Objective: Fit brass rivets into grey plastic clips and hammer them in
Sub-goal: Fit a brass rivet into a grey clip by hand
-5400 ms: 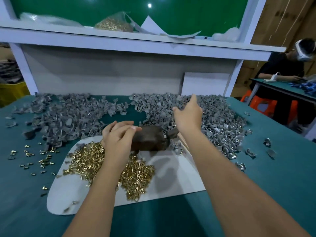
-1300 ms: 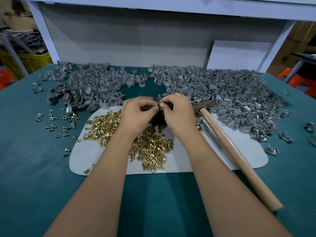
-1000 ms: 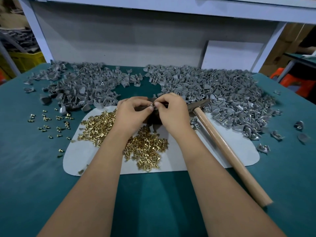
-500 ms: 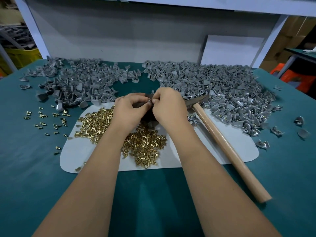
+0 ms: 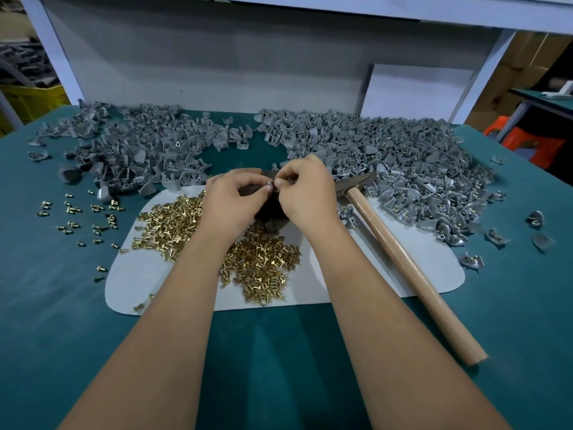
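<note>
My left hand (image 5: 231, 201) and my right hand (image 5: 305, 189) meet fingertip to fingertip above a dark block (image 5: 267, 209) on the white mat (image 5: 412, 252). Between them they pinch a small grey clip (image 5: 269, 184). Whether a rivet is in it is too small to tell. Brass rivets (image 5: 260, 262) lie heaped on the mat under my wrists. A hammer (image 5: 403, 265) with a wooden handle lies to the right, its head beside my right hand. Grey clips sit in a left pile (image 5: 133, 150) and a right pile (image 5: 397, 162).
Several loose rivets (image 5: 77, 212) are scattered on the teal table (image 5: 46, 305) at left, and single clips (image 5: 535, 218) at right. A white back panel (image 5: 217, 63) closes the far side. A yellow crate (image 5: 31, 99) stands far left and an orange stool (image 5: 533, 144) far right.
Five seconds ago my right hand reached over the right clip pile and my left rested on the block. Over the last second both hands have stayed together, fingertips working the small part.
</note>
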